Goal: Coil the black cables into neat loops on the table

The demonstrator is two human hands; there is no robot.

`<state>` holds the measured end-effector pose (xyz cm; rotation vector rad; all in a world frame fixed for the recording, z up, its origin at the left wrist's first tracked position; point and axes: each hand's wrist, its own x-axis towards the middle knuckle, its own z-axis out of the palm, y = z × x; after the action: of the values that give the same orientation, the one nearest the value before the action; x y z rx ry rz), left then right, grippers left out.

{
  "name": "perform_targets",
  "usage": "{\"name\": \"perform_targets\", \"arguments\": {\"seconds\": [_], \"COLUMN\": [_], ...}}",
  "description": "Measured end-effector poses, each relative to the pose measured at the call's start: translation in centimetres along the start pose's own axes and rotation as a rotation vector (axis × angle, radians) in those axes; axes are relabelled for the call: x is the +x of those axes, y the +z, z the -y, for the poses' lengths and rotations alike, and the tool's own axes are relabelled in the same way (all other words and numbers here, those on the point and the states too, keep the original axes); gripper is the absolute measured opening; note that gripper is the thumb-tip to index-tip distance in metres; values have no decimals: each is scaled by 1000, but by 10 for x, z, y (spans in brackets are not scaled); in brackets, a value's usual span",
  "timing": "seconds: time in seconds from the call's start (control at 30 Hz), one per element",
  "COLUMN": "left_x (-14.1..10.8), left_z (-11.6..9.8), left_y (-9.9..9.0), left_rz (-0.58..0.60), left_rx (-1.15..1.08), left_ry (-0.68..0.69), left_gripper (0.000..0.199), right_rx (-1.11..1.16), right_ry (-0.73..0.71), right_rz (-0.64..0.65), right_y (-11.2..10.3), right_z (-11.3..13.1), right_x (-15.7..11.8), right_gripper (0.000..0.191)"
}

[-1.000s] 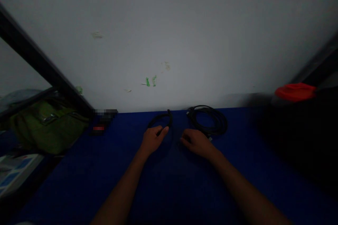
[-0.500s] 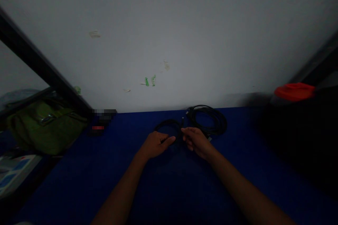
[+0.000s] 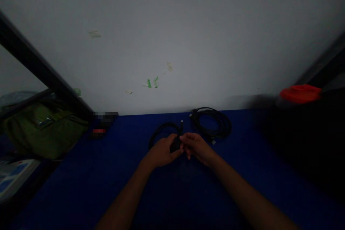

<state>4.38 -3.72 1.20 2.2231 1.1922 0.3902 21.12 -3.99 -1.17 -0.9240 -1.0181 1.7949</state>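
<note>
My left hand (image 3: 163, 152) and my right hand (image 3: 196, 147) meet low in the middle of the blue table top, with a bunched black cable (image 3: 175, 145) between them. The left hand closes around the bunch, and the right fingers pinch it from the other side. A loop of this cable (image 3: 163, 128) rises behind my hands, and a thin plug end (image 3: 182, 125) points up near my right fingers. A second coiled black cable (image 3: 211, 124) lies just beyond my right hand, not touched.
A green bag (image 3: 44, 131) sits beyond the table's left side, near a dark pixelated object with a red mark (image 3: 102, 124). A power strip (image 3: 13, 179) shows at lower left. A red-topped dark mass (image 3: 300, 94) stands at right. A white wall (image 3: 215, 43) backs the table.
My hands have drawn together. The right hand has moved left, off the second coil, and the cable is now bunched between both hands with its plug end pointing up.
</note>
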Motion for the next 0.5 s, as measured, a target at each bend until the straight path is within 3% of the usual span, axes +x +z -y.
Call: {"name": "perform_targets", "arguments": {"seconds": [0.13, 0.3, 0.5], "left_x": [0, 0, 0], "left_z": [0, 2, 0], "left_y": [1, 4, 3], "left_rz": [29, 235, 130], "left_rx": [-157, -331, -202], "left_ry": [-14, -73, -13], "left_gripper": [29, 33, 34], "right_rx": [-75, -173, -211], "right_ry": [-38, -106, -83], "right_rz": [-64, -210, -157], "right_y": [-2, -3, -6], "right_z": [0, -3, -3], "right_x": [2, 6, 5], "right_gripper": [34, 36, 37]}}
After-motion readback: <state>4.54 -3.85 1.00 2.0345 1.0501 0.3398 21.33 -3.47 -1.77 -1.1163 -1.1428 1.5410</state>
